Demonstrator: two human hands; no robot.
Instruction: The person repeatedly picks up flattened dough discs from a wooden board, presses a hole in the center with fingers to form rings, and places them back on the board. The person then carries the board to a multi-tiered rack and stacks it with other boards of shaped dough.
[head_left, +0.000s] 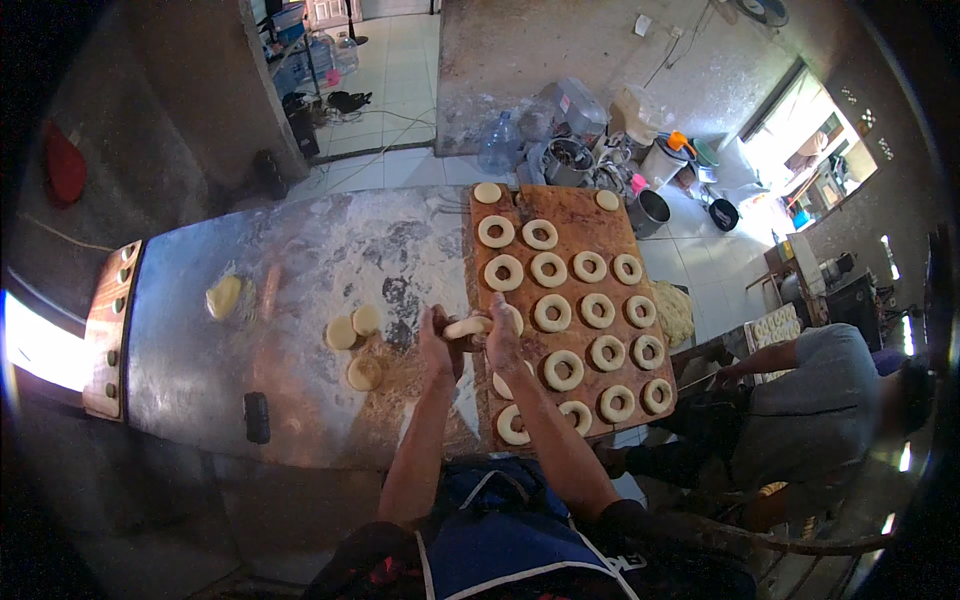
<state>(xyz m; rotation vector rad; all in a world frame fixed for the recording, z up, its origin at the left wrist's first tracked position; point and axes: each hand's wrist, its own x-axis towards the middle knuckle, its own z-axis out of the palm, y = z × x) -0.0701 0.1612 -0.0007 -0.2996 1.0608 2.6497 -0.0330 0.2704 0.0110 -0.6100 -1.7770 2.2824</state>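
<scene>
Gripping the same dough piece (468,327) from both ends here, left hand (435,345) and right hand (503,340) both closed around it. Only the head view to go on, so 12 o'clock = straight away from the wearer and the dough piece is the middle of the dial

The dough sits right between the two hands, to the left hand's 2 o'clock and the right hand's 10. Long axis runs roughly from just under 9 up to just under 3, so almost sideways with its right end a touch higher. Looks like a ring caught at a slant, but fingers cover the ends and I can't tell if the loop is closed

The relation that matters imo: dough vs. wooden board (560,203). The board's near edge is at its 3 o'clock, and the right hand is the closer one, appearing over that edge; the left is over the floury table (180,330). Can't judge height above either. Dough rings (552,313) fill much of the board, a few partly hidden by the right hand and forearm

Three dough rounds (341,332) lie between 8 and 9 o'clock, with a flat dough lump (223,297) further out at 9
</scene>
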